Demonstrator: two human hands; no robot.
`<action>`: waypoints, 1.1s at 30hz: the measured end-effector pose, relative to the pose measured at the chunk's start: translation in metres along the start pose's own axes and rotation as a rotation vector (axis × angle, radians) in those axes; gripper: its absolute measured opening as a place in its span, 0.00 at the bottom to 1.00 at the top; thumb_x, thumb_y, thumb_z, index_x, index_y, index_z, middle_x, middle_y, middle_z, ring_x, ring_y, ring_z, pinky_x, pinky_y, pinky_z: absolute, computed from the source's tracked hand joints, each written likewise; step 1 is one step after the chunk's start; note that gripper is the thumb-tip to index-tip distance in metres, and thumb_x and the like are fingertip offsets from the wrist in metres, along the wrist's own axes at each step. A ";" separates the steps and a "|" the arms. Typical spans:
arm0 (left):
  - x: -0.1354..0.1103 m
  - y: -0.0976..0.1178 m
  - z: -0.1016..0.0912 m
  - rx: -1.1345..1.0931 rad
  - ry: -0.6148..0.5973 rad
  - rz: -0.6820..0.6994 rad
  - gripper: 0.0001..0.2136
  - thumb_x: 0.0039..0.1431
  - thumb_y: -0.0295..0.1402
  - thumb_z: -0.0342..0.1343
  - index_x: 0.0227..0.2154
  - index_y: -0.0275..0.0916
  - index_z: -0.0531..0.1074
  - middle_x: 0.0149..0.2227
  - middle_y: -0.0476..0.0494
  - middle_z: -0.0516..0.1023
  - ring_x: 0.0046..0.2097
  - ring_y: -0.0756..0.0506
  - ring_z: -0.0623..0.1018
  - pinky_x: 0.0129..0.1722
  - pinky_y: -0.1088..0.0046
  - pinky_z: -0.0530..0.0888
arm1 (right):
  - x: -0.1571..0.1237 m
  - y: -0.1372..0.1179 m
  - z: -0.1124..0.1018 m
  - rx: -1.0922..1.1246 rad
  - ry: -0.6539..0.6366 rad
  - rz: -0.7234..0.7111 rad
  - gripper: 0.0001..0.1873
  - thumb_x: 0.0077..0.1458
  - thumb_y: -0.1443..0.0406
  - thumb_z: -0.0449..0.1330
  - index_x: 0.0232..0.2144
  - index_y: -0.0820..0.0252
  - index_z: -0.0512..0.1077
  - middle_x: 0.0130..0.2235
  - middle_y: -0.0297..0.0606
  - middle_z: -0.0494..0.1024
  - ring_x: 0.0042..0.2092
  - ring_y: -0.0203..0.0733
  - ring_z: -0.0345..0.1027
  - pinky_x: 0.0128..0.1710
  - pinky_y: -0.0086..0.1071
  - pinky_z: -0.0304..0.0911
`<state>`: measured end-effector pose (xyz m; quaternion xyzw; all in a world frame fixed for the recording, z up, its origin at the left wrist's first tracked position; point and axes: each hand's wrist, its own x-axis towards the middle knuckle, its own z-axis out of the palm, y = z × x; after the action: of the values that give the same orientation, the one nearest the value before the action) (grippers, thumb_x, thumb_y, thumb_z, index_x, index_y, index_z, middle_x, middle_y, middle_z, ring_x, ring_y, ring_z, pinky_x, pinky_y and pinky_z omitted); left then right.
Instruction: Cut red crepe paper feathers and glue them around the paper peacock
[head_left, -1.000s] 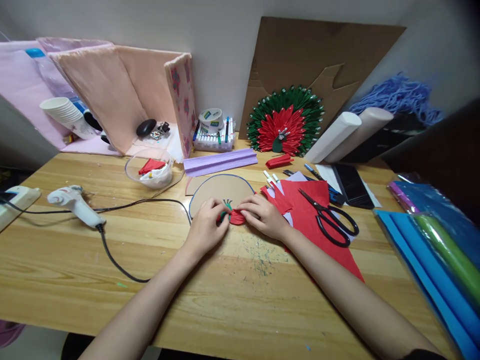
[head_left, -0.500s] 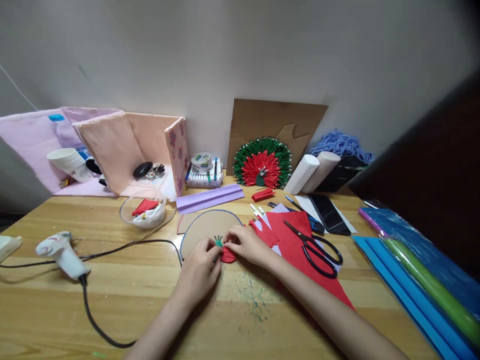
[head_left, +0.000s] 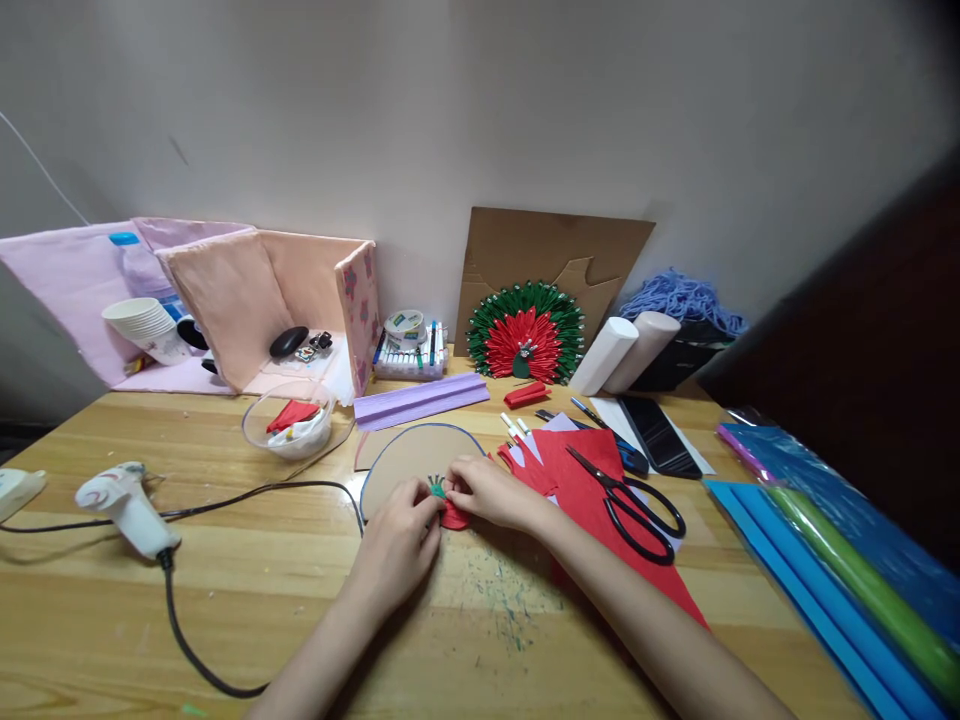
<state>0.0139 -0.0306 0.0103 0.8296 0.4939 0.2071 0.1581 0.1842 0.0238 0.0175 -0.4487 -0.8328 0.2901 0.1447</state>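
Observation:
Both my hands meet over the lower edge of a round cardboard disc (head_left: 409, 450) with a dark blue outline. My left hand (head_left: 401, 535) is closed, its thumb and fingertips pressed at the left side of a small red crepe paper piece (head_left: 454, 516). From the right, my right hand (head_left: 489, 490) pinches the same red paper near its top. A small green cutout with a crown-like top (head_left: 436, 486) shows between the fingertips, lying on the disc. The fingers partly hide both small pieces.
Black-handled scissors (head_left: 630, 503) lie on red paper (head_left: 581, 470) at right. A white glue gun (head_left: 124, 505) with a black cord stands at left, beside a clear bowl (head_left: 255, 432). Behind are a finished red-and-green peacock (head_left: 525, 335), a purple strip (head_left: 420, 400) and a phone (head_left: 660, 437).
The camera view has shifted slightly. Both hands stay at the red paper, with the right hand's fingers moved only a little.

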 end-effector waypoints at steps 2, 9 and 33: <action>0.000 0.000 0.000 -0.001 -0.002 0.004 0.10 0.57 0.26 0.46 0.37 0.40 0.71 0.39 0.40 0.69 0.42 0.43 0.71 0.40 0.66 0.70 | 0.000 0.000 -0.001 0.002 -0.020 -0.001 0.05 0.49 0.74 0.56 0.25 0.63 0.68 0.29 0.36 0.71 0.30 0.35 0.63 0.30 0.27 0.56; 0.000 0.000 -0.002 -0.005 -0.034 0.015 0.10 0.58 0.26 0.46 0.39 0.39 0.71 0.39 0.40 0.69 0.42 0.44 0.71 0.41 0.67 0.70 | -0.001 0.003 0.001 -0.014 -0.009 -0.023 0.03 0.52 0.71 0.55 0.27 0.63 0.67 0.30 0.36 0.69 0.31 0.35 0.61 0.31 0.28 0.55; 0.002 -0.006 -0.008 -0.173 0.005 -0.050 0.10 0.57 0.23 0.47 0.38 0.39 0.69 0.38 0.43 0.71 0.42 0.45 0.72 0.43 0.68 0.69 | -0.006 0.015 -0.002 0.127 -0.034 -0.020 0.02 0.53 0.70 0.57 0.32 0.63 0.70 0.31 0.36 0.72 0.31 0.35 0.65 0.32 0.29 0.61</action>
<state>0.0064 -0.0260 0.0150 0.7995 0.4952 0.2473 0.2331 0.1991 0.0260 0.0102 -0.4252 -0.8195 0.3487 0.1617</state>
